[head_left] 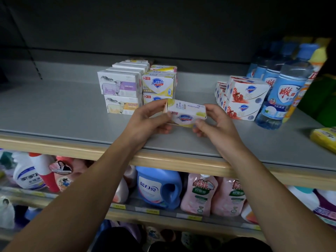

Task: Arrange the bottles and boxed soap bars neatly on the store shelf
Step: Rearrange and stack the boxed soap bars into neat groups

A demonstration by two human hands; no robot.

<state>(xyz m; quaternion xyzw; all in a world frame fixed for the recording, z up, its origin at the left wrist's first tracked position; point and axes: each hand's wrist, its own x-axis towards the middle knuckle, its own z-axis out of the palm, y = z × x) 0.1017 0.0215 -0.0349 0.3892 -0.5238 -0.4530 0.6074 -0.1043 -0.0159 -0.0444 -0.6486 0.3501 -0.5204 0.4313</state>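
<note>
Both hands, left hand (pixel 149 118) and right hand (pixel 213 122), grip a yellow soap box (pixel 186 113) above the grey shelf (pixel 63 113), near stacked soap boxes (pixel 138 84).

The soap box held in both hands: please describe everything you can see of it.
The soap box is a small white and yellow carton with a blue shield logo, apparently cardboard. It is held lengthwise and tilted above the grey shelf, in front of the yellow stack. The left hand grips its left end, the right hand its right end.
</note>
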